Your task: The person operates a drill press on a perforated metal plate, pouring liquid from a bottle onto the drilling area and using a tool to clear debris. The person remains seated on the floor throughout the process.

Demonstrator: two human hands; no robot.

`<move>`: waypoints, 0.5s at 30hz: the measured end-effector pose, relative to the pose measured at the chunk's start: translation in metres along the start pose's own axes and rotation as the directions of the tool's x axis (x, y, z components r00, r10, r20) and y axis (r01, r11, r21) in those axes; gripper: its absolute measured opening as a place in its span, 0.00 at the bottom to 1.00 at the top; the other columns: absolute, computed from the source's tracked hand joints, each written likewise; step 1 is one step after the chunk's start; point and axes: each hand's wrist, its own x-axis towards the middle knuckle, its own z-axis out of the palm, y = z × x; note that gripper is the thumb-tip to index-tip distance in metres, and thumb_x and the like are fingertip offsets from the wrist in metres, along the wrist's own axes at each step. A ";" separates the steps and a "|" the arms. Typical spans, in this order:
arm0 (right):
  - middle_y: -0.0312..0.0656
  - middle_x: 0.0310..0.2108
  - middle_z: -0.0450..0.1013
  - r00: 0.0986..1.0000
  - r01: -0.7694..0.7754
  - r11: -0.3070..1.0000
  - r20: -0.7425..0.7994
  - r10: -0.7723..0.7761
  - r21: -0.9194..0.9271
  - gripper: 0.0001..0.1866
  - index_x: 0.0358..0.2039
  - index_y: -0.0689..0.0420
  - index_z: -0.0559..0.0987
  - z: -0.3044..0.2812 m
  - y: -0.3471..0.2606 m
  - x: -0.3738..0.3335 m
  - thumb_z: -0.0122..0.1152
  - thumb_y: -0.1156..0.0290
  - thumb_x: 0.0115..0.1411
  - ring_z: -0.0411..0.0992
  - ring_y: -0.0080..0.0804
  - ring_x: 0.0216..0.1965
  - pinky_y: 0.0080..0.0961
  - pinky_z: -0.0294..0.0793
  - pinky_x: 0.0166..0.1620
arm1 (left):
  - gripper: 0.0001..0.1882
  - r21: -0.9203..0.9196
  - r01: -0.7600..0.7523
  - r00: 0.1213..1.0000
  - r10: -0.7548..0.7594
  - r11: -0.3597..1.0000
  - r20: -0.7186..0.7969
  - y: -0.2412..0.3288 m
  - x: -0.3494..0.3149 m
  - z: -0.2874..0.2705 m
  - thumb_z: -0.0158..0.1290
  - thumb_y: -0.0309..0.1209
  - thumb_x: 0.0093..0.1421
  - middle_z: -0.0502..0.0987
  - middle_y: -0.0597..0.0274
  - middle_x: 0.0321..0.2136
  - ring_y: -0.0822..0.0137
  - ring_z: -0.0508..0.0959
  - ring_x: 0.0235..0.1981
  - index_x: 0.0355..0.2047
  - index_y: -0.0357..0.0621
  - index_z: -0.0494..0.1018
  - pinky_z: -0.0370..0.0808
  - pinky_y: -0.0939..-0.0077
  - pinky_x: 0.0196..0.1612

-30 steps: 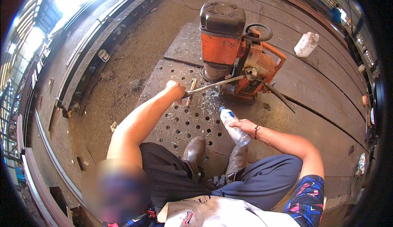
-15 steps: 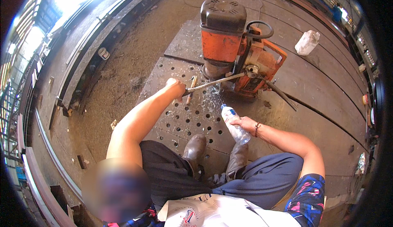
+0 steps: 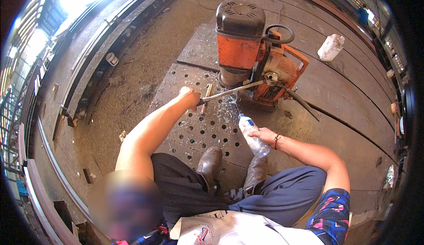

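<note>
Boots (image 3: 211, 160): dark pair, planted below the bottle, between the bent knees.
Right hand (image 3: 266, 135): fingers clamped round the bottle's side.
Bottle (image 3: 253, 147): transparent plastic, blue neck, tilted, neck toward the drill's base; maybe a thin stream at the neck, too fine to tell.
Left hand (image 3: 190, 97): fist clamped on the lever's outer end.
Lever (image 3: 234, 90): metal, runs from the fist up to the hub on the drill's side.
Strip (image 3: 209, 95): thin, brownish, beside the fist, partly under the lever.
Plate (image 3: 185, 144): holed metal, under drill.
Shavings (image 3: 229, 108): scattered in front of the drill.
Drill (image 3: 239, 54): orange body, black top, upright, beyond both hands.
White container (image 3: 331, 48): right of drill, well apart.
Bucket (image 3: 112, 59): small, white, far left.
</note>
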 end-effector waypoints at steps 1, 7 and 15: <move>0.39 0.36 0.78 1.000 0.000 1.000 -0.004 0.000 -0.007 0.23 0.41 0.61 0.80 0.000 0.000 -0.001 0.67 0.56 0.53 0.76 0.28 0.33 0.28 0.74 0.39 | 0.26 0.004 0.001 1.000 -0.001 1.000 -0.001 0.000 0.000 0.000 0.69 0.51 0.41 0.82 0.62 0.36 0.60 0.82 0.38 0.40 0.55 0.81 0.77 0.65 0.38; 0.40 0.36 0.78 1.000 -0.010 1.000 -0.008 0.010 0.000 0.24 0.42 0.62 0.80 0.002 -0.004 -0.005 0.66 0.54 0.53 0.76 0.30 0.33 0.28 0.74 0.38 | 0.25 0.008 0.007 1.000 -0.007 1.000 0.019 0.001 0.000 0.000 0.68 0.51 0.42 0.82 0.63 0.36 0.61 0.82 0.38 0.39 0.55 0.81 0.77 0.66 0.38; 0.39 0.32 0.79 1.000 -0.008 1.000 -0.005 0.008 0.028 0.19 0.38 0.62 0.81 0.001 0.000 0.000 0.65 0.58 0.55 0.76 0.29 0.29 0.29 0.74 0.36 | 0.24 0.009 0.001 1.000 -0.001 1.000 0.010 0.002 0.000 0.001 0.68 0.51 0.42 0.82 0.63 0.35 0.61 0.82 0.37 0.38 0.55 0.82 0.77 0.66 0.37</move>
